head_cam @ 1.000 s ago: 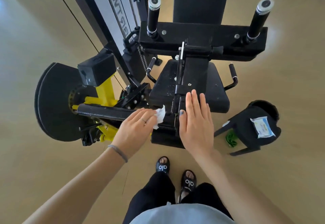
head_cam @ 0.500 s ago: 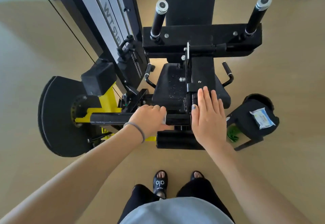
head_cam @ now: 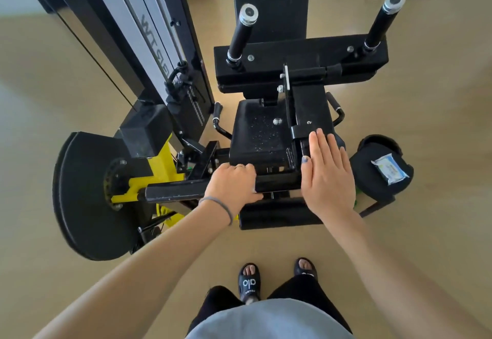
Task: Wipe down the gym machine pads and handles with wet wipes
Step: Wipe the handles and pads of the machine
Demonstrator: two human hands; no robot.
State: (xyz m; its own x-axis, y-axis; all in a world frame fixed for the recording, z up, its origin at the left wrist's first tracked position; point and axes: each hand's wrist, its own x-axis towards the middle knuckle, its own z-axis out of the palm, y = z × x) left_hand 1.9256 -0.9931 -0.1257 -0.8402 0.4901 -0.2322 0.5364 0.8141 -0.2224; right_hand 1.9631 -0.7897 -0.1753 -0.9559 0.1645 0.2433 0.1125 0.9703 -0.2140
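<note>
You are curling your left hand (head_cam: pixel 234 183) over the black square bar (head_cam: pixel 175 192) that runs across the front of the leg machine, fingers wrapped down over its far edge. The wet wipe is presumably under that palm, but only a sliver of white is peeking out at the fingertips, so I cannot tell how much of it is actually lying between your skin and the metal. Your right hand (head_cam: pixel 328 172) is lying flat with straight fingers on the upright frame plate (head_cam: pixel 306 110) and the edge of the seat pad (head_cam: pixel 259 133), holding nothing, just bracing.

Here is what you are risking. The bar is hinged to the yellow pivot arm (head_cam: pixel 162 168) beside the big black cam disc (head_cam: pixel 87 197); if you are leaning weight into the stroke, the arm is likely to swing and catch your fingers against the bracket (head_cam: pixel 205 157) just beside your knuckles. If the wipe is bunching up under the palm, you are dragging bare skin along the bar and cleaning little. The seat pad is showing white specks, so it looks to be waiting for its turn, as are the roller pad (head_cam: pixel 277 216) below your wrists and the two upright grips (head_cam: pixel 241 38).

The wipes pack (head_cam: pixel 390 169) is sitting on the small black stool (head_cam: pixel 372 179) to your right, near your right hand; reaching blindly is liable to knock it off.
</note>
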